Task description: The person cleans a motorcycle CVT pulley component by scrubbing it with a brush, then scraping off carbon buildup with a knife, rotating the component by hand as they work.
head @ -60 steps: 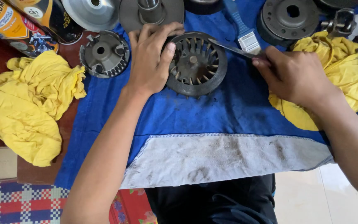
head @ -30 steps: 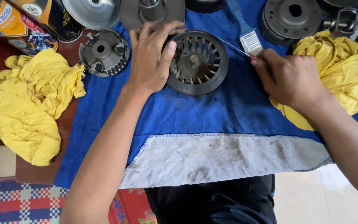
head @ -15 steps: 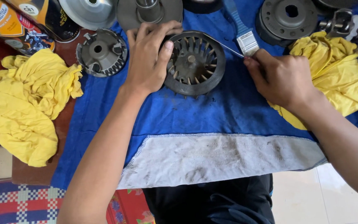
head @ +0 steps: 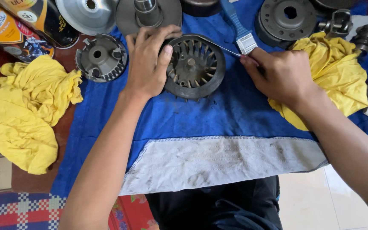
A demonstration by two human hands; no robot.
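Observation:
A dark round finned metal part [head: 194, 68] lies on a blue cloth [head: 218, 115]. My left hand [head: 148, 59] is clamped over its left rim, thumb pressed on the fins. My right hand [head: 277, 76] pinches a thin flat metal blade [head: 222, 48] whose tip reaches onto the part's upper right rim. A blue-handled paintbrush [head: 239, 30] lies just beyond my right hand.
Yellow rags lie at left [head: 22, 110] and under my right wrist [head: 337, 72]. A toothed metal hub [head: 101, 57], two discs [head: 88, 12] [head: 150, 15], a drum [head: 286, 19], small shafts [head: 341, 23] and cans [head: 9, 25] line the back.
The blade turned from flat to edge-on against the finned part's rim. My right hand shifted a little left and up; the whole view drifted slightly. My left hand kept its hold.

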